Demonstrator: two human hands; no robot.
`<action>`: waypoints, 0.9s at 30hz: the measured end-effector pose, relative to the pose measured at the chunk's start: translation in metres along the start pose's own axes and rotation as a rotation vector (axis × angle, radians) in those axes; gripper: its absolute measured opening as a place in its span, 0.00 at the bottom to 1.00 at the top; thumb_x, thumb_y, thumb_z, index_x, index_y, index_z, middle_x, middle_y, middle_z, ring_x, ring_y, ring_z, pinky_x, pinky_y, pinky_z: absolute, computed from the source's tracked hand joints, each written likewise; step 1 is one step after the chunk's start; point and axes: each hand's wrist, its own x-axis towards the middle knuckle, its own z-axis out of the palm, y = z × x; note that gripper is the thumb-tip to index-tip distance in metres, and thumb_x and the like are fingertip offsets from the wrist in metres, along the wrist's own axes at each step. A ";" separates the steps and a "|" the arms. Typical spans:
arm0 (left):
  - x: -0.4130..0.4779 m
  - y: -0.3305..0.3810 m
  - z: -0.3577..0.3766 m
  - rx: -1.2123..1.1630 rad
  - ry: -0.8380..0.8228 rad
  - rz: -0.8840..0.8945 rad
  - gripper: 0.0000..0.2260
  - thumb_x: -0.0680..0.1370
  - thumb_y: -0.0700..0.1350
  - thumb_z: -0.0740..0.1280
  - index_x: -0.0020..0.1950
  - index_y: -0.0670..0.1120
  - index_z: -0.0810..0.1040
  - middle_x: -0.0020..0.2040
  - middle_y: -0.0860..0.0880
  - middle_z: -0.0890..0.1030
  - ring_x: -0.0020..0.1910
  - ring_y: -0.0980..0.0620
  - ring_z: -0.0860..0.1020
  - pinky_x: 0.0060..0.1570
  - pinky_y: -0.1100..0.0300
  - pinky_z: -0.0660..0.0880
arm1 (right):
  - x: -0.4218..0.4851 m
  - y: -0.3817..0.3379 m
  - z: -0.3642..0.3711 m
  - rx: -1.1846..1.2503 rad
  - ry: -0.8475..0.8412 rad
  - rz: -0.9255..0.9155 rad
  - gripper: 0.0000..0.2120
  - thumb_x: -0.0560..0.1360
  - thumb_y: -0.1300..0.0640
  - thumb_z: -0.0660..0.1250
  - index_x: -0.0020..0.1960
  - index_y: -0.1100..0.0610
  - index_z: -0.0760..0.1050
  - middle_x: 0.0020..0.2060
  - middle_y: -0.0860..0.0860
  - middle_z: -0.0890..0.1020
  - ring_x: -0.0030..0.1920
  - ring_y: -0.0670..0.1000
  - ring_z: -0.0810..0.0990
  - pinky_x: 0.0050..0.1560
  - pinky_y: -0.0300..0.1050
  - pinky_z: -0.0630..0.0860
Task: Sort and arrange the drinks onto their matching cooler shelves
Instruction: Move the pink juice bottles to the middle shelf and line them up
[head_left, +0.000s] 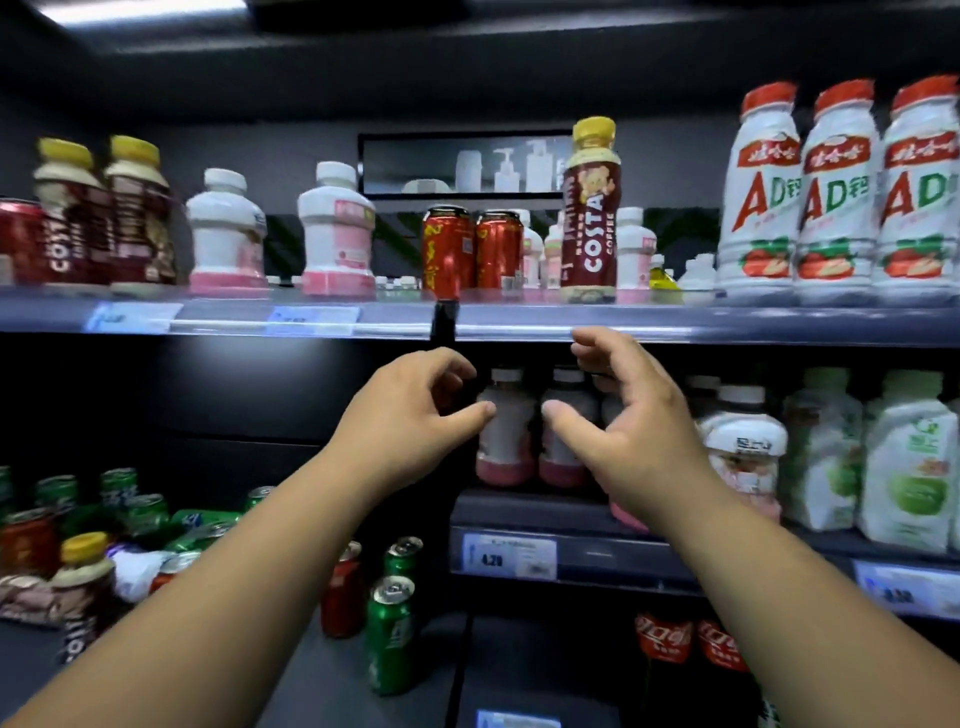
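Note:
Two white bottles with pink bases stand side by side on the middle cooler shelf (597, 561), the left bottle (506, 431) next to the right bottle (569, 415). My left hand (410, 410) hovers just left of them, fingers loosely curved, thumb tip at the left bottle's side. My right hand (628, 415) is spread in front of the bottles' right side, thumb pointing at the right bottle, and hides more bottles behind it. Neither hand holds anything.
The top shelf (519, 319) carries Costa coffee bottles (589, 218), red cans (448, 249), pink-and-white bottles (336, 228) and tall AD milk bottles (836, 197). Green-labelled bottles (904, 467) stand at middle right. Green cans (389, 634) crowd the lower left, and cola bottles (665, 639) stand lower right.

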 end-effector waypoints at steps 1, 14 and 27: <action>0.000 -0.007 -0.012 0.006 0.012 0.004 0.17 0.69 0.61 0.72 0.53 0.55 0.79 0.49 0.57 0.81 0.51 0.57 0.79 0.54 0.52 0.77 | 0.005 -0.009 0.010 0.016 -0.013 -0.003 0.27 0.71 0.56 0.76 0.68 0.47 0.74 0.59 0.44 0.77 0.59 0.38 0.74 0.59 0.22 0.65; 0.039 -0.125 -0.166 0.075 0.148 0.025 0.17 0.71 0.54 0.74 0.58 0.53 0.77 0.50 0.54 0.79 0.46 0.54 0.80 0.50 0.52 0.79 | 0.103 -0.119 0.151 -0.113 -0.055 -0.070 0.27 0.72 0.52 0.73 0.70 0.47 0.71 0.60 0.46 0.76 0.61 0.47 0.74 0.62 0.44 0.72; 0.124 -0.193 -0.180 0.244 0.279 -0.140 0.35 0.70 0.57 0.72 0.72 0.49 0.60 0.63 0.40 0.66 0.61 0.37 0.69 0.63 0.48 0.67 | 0.179 -0.135 0.204 -0.304 -0.032 0.200 0.43 0.71 0.48 0.72 0.78 0.45 0.50 0.68 0.54 0.70 0.58 0.56 0.74 0.61 0.54 0.75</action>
